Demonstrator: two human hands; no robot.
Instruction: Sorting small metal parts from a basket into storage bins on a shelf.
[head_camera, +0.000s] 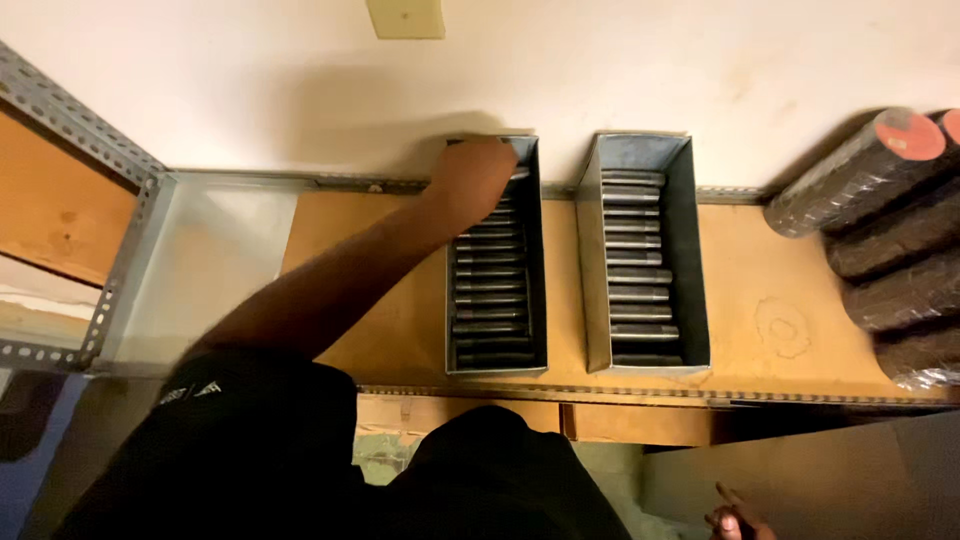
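At the bottom edge, only the fingertips of the right hand (738, 522) show, so its grip cannot be told. Farther out, the left hand (472, 177) reaches into the far end of the left metal bin (536, 250), fingers curled down onto the dark threaded rods (490, 300) stacked inside. A second metal bin (690, 250) of rods stands just beside it on the wooden shelf (770, 290).

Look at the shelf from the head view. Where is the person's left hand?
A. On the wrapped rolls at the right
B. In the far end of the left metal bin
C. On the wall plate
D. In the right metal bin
B: the left hand reaches into the far end of the left metal bin, over its row of dark threaded pipe pieces.
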